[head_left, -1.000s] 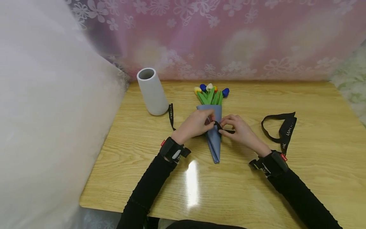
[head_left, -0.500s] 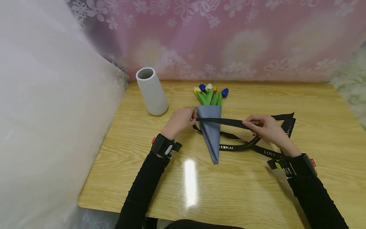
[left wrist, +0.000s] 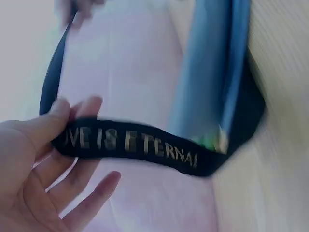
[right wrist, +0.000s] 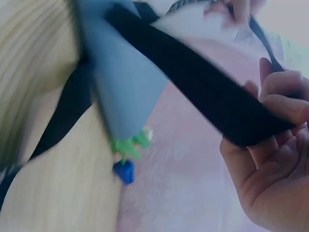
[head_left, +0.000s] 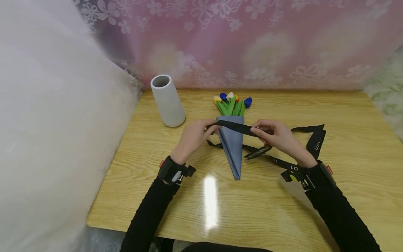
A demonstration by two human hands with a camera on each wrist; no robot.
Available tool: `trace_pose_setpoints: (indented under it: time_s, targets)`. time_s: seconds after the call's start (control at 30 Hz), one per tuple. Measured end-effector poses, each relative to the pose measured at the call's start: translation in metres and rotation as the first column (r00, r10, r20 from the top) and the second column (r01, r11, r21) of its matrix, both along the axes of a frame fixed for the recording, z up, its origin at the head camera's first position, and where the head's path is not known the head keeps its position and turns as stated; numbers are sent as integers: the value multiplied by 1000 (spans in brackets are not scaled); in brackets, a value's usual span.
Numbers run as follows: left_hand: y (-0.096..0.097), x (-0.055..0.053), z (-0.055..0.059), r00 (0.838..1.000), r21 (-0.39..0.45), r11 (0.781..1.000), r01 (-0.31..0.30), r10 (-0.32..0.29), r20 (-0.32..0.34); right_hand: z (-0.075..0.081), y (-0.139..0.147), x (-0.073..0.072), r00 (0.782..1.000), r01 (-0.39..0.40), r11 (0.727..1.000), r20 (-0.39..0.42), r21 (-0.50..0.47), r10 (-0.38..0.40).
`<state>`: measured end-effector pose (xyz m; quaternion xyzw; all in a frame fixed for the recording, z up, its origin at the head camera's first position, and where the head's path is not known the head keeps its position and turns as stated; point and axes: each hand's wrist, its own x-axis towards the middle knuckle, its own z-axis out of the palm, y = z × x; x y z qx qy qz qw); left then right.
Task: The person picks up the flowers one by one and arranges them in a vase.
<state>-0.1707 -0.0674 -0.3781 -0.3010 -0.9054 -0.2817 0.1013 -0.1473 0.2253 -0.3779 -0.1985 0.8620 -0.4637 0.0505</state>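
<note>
A black ribbon (head_left: 234, 126) stretches between my two hands, above the front of a small tulip bouquet (head_left: 232, 148) wrapped in blue-grey paper. My left hand (head_left: 192, 139), left of the bouquet, pinches the ribbon between thumb and fingers; gold "ETERNAL" lettering shows on the ribbon (left wrist: 137, 142) in the left wrist view. On the other side, my right hand (head_left: 278, 136) grips the ribbon, its fingers (right wrist: 241, 162) curled around the band. Another stretch of the ribbon passes behind the paper cone. Yellow, blue, white and orange tulip heads (head_left: 231, 96) point toward the back.
A white vase (head_left: 168, 101) stands upright at the back left of the wooden table (head_left: 141, 196). Loose ribbon (head_left: 316, 140) lies folded on the right. A pink floral curtain (head_left: 220, 45) hangs behind, and white cloth (head_left: 47, 122) hangs on the left.
The hands first worked together at the paper's front, then spread apart, drawing the ribbon across it. Since then the right hand has moved left and the ribbon has lifted slightly. The bouquet stays put.
</note>
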Motion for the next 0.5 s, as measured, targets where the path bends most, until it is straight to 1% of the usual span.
trace_pose_setpoints:
  time_s: [0.03, 0.1, 0.17, 0.23, 0.3, 0.37, 0.5]
  targets:
    - [-12, 1, -2, 999, 23, 999, -46, 46, 1, -1, 4, 1, 1000, 15, 1000, 10, 1, -15]
    - [-35, 5, -8, 991, 61, 989, -134, 134, 0, -6, 13, 4, 999, 35, 999, 14, 13, -35]
    - [-55, 9, -17, 978, 85, 974, -210, 209, 20, -12, 19, 5, 999, 31, 999, 6, 29, -32]
    - [-73, 14, -26, 960, 96, 956, -278, 274, 57, -17, 23, 7, 1000, 15, 999, -8, 44, -14]
    - [-88, 18, -34, 939, 103, 935, -339, 330, 99, -20, 26, 8, 1000, -2, 998, -19, 58, 3]
    - [-100, 23, -40, 915, 94, 915, -393, 380, 133, -22, 29, 9, 1000, 4, 998, -12, 69, -3]
    - [-117, 30, -45, 859, 44, 872, -487, 470, 203, -22, 35, 13, 1000, 27, 997, 6, 76, -28]
